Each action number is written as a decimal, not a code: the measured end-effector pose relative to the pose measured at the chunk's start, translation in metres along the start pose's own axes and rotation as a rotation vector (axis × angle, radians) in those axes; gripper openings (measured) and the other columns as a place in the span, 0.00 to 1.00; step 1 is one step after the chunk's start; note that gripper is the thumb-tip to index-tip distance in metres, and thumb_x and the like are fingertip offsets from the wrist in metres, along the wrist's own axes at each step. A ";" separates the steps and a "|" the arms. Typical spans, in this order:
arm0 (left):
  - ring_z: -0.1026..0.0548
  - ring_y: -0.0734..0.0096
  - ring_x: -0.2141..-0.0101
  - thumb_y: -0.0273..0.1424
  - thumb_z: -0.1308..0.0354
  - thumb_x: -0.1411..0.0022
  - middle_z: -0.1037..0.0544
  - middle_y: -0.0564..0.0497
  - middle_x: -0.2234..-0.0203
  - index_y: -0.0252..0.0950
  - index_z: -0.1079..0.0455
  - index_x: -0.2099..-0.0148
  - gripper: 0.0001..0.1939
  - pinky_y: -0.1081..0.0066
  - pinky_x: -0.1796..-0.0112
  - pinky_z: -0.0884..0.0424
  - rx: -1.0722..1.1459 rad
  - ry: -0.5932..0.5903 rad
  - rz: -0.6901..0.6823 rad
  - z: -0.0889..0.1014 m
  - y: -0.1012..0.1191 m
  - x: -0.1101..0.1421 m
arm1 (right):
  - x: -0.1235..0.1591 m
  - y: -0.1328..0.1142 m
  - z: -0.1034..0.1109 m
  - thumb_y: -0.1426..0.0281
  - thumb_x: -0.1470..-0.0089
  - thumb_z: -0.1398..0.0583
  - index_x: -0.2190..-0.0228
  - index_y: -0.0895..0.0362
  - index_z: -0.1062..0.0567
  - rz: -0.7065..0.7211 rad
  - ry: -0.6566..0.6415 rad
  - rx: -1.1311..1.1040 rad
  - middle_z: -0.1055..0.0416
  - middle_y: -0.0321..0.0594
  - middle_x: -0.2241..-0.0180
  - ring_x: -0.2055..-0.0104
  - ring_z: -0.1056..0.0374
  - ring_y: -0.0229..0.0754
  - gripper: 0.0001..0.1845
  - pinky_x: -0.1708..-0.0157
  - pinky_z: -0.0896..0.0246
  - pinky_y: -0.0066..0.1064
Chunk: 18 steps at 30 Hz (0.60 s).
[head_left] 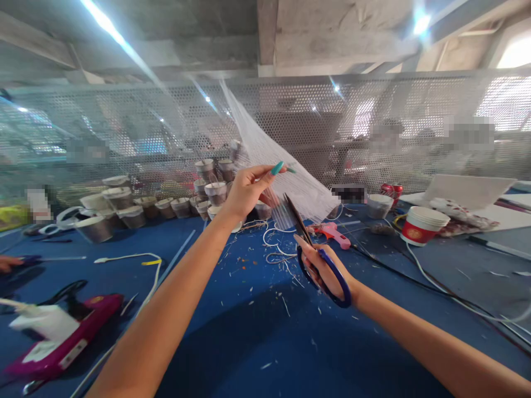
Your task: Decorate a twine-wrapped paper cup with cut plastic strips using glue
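My left hand (254, 188) is raised over the blue table, its fingers pinching a sheer white mesh sheet (282, 166). The sheet hangs in a slanted, fan-like spread, drawn up to a point at the upper left. My right hand (319, 268) grips a pair of scissors (342, 293) with dark blue handles. Their dark blades point up and left, close to the lower edge of the sheet. Whether the blades touch the sheet I cannot tell. Behind the sheet, a pink glue gun (339, 236) lies on the table.
Several grey cups (215, 193) are stacked along the perforated metal screen (166, 121). A magenta power strip (95, 309) sits at left, near a co-worker's hand (7, 263). Red-and-white paper cups (423, 225) and black cables (398, 271) are at right. Scraps litter the blue tabletop (257, 337).
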<state>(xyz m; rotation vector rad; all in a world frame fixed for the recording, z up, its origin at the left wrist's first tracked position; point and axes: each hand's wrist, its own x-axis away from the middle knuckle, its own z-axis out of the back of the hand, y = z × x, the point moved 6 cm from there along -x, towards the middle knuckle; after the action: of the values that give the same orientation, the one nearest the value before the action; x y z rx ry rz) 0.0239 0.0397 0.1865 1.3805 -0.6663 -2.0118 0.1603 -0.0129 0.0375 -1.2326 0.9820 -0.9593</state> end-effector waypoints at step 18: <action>0.28 0.74 0.83 0.40 0.49 0.42 0.27 0.54 0.84 0.38 0.30 0.53 0.18 0.74 0.81 0.30 -0.002 -0.005 0.004 0.001 -0.002 0.000 | 0.002 -0.003 0.001 0.44 0.55 0.49 0.84 0.55 0.46 0.017 0.008 0.019 0.51 0.26 0.91 0.92 0.54 0.27 0.28 0.93 0.58 0.21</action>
<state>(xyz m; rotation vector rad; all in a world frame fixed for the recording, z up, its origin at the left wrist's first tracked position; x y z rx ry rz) 0.0229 0.0408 0.1855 1.3726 -0.6691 -2.0128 0.1619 -0.0143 0.0406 -1.2041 0.9866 -0.9591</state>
